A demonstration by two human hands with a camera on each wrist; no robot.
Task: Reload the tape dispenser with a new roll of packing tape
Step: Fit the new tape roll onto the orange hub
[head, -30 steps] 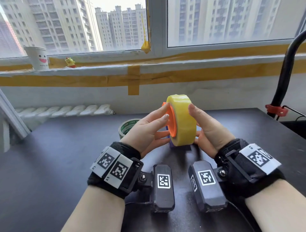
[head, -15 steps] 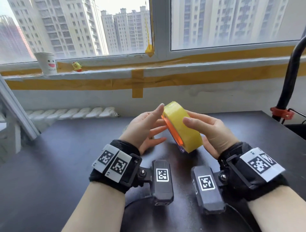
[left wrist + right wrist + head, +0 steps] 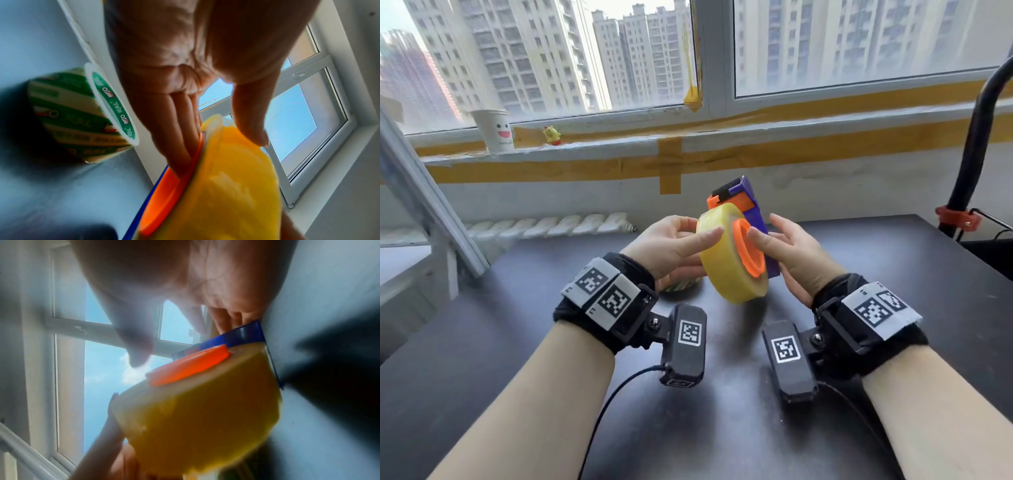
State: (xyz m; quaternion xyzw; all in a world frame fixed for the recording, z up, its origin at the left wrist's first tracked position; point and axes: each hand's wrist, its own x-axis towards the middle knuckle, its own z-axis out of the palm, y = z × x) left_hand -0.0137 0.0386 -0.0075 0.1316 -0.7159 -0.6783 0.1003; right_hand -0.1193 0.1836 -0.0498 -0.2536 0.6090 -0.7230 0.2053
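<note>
A fat yellow roll of packing tape (image 3: 726, 270) sits on the orange hub (image 3: 751, 253) of a purple tape dispenser (image 3: 755, 214), held in the air above the black table (image 3: 500, 342). The dispenser's black and orange cutter end (image 3: 726, 195) points up. My left hand (image 3: 700, 229) grips the roll, thumb across its outer band and fingers behind it. My right hand (image 3: 765, 229) holds the dispenser, thumb on the hub and fingers behind the purple plate. The left wrist view shows the roll (image 3: 236, 186) against an orange flange (image 3: 174, 178). The right wrist view, blurred, shows roll (image 3: 205, 418) and hub (image 3: 191, 366).
A green and white tape roll (image 3: 82, 113) lies on the table under my left hand, just visible in the head view (image 3: 681, 286). A paper cup (image 3: 494, 130) and a small yellow toy (image 3: 552, 135) stand on the window sill. A black pole with a red clamp (image 3: 955, 219) rises at the right.
The roll and dispenser have been lifted off the table and turned over. The orange side that faced left now faces right, and the cutter end has come into view on top.
</note>
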